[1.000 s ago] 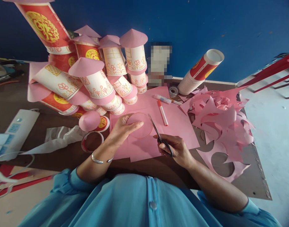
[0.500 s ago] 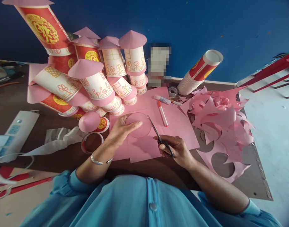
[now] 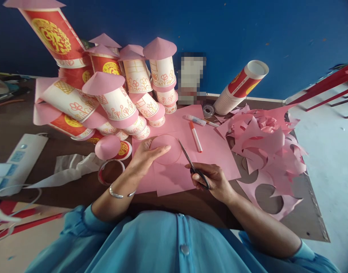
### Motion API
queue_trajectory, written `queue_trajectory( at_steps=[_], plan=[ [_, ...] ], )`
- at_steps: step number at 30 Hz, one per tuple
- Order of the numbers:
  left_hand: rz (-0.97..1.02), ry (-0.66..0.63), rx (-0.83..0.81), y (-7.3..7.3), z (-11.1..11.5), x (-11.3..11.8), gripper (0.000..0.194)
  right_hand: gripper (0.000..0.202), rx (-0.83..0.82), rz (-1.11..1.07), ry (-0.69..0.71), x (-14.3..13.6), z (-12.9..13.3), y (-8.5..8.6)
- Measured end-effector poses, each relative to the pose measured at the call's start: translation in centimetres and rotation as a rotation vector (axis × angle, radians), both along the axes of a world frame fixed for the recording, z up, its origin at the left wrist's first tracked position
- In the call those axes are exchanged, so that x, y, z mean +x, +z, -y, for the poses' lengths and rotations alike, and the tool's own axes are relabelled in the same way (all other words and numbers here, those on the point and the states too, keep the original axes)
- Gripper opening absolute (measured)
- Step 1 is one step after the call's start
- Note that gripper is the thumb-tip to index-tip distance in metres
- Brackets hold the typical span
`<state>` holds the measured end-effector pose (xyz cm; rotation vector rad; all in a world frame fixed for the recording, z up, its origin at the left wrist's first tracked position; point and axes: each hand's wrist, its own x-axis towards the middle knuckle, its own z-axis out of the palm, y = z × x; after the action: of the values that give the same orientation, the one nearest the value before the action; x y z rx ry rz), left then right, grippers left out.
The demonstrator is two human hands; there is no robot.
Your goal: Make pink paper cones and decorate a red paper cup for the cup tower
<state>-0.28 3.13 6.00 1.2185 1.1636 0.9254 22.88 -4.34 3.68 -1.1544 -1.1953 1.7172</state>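
Between the thumb and fingers of my left hand (image 3: 147, 153) is a pink paper circle (image 3: 168, 153) with a thin reddish outline round its edge. My right hand (image 3: 212, 180) is closed round the black handles of a pair of scissors (image 3: 188, 155). The blades point up and left, and their tip lies close to the circle's right edge. They look shut or nearly so. Beneath both hands lie overlapping pink paper sheets (image 3: 219, 163). An orange-capped white marker (image 3: 195, 137) and a glue stick (image 3: 195, 120) rest on the sheets.
Decorated paper-cup towers with pink cone roofs (image 3: 159, 49) crowd the left and back. A stack of cups (image 3: 233, 91) leans by the blue wall. Cut pink scraps (image 3: 265, 144) pile up at right. A tape roll (image 3: 111, 172) and power strip (image 3: 23, 163) lie left.
The paper circle and my left thumb have shifted very slightly up and left. The scissors and my right hand look unchanged.
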Motion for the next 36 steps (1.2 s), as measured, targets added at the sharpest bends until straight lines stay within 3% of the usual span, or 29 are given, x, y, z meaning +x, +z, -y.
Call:
queue_trajectory(
  at_steps=[8, 16, 22, 29, 36],
  plan=[
    [0.001, 0.005, 0.027, -0.1, -0.1, 0.0, 0.026, 0.049, -0.011, -0.017, -0.008, 0.0, 0.0, -0.1],
    [-0.068, 0.046, 0.076, 1.3, -0.2, 0.4, 0.017, 0.050, -0.015, -0.010, -0.006, 0.0, 0.1, 0.0],
    [-0.012, 0.102, 0.083, 0.8, -0.1, 0.5, 0.019, 0.048, -0.016, -0.018, -0.006, 0.0, 0.1, 0.0],
    [-0.054, 0.106, 0.073, 1.5, -0.2, 0.4, 0.015, 0.052, -0.026, -0.004, -0.007, 0.0, 0.1, 0.2],
    [0.118, 0.083, -0.026, -0.3, -0.2, 0.2, 0.026, 0.051, -0.052, -0.030, -0.026, 0.0, 0.1, -0.1]
  ],
)
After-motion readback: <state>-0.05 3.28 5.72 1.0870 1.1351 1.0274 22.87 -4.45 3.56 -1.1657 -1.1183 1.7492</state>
